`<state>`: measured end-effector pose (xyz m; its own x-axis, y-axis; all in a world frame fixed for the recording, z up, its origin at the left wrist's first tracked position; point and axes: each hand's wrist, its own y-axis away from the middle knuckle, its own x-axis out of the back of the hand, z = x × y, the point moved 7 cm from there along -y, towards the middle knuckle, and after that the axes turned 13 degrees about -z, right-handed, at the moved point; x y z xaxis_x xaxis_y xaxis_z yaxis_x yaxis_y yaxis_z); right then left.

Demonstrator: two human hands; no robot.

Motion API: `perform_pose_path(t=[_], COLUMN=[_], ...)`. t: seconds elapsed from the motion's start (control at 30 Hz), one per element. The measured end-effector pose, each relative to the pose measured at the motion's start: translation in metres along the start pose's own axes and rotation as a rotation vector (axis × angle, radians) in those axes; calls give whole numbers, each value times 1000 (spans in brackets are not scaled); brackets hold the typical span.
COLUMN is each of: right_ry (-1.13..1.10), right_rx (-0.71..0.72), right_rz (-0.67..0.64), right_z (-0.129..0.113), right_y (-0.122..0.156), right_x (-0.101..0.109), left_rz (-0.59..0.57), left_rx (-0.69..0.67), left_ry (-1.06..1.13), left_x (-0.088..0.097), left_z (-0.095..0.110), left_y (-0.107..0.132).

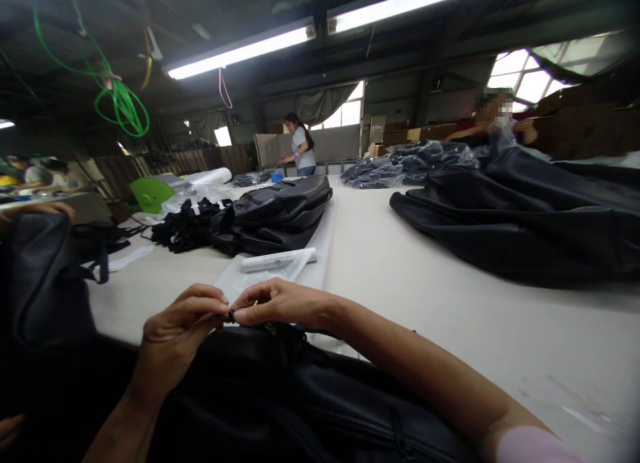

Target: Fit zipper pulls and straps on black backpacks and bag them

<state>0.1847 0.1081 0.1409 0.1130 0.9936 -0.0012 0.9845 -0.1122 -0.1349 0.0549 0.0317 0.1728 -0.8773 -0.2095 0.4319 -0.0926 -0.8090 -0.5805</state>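
Observation:
Just above a large black leather-like piece [310, 396], which fills the lower part of the head view, my two hands meet fingertip to fingertip. My left hand [183, 326] is closed in a pinch on a small black strap end [229, 316]. From the other side, the thumb and forefinger of my right hand [267, 303] pinch the same strap end. Its exact shape is mostly covered by the fingers. The black piece lies under both wrists and hangs over the near table edge.
Ahead on the white table [365, 249] lie a stack of black covers [285, 213], bundled black straps [190, 226] and a rolled plastic sheet [277, 259]. More black covers [525, 216] lie right. A co-worker's hand [55, 213] holds black material at left. Other people stand farther back.

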Motion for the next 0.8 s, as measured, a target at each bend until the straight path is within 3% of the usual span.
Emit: perform_pose_path(t=[0.13,0.23,0.33,0.4,0.47,0.57,0.67,0.8], right_ry=[0,144,300,428,589,775,850,796], right_rx=[4,30,106,180,275,315,171,-144], right_rz=[54,227,360,413,437,314,105,-36], right_z=[1,-5,-33,-64,-100,-131,-107,-13], right_y=[2,10,24,32,36,21,-14,-60], right_x=[-4,7,8,-4,-24,-64,-91,-92], left_rz=[-22,162,500,614,639,647,678,746], left_rx=[59,248,482,612,724,881,938,907], left_ry=[-41,13,57,44,39,115,216,318], left_x=[2,30,74,89,90,72,51,42], left_z=[6,-14,-50,-76,-99,-121,-123,-110], left_y=[1,17,63,99,131,172,196,209])
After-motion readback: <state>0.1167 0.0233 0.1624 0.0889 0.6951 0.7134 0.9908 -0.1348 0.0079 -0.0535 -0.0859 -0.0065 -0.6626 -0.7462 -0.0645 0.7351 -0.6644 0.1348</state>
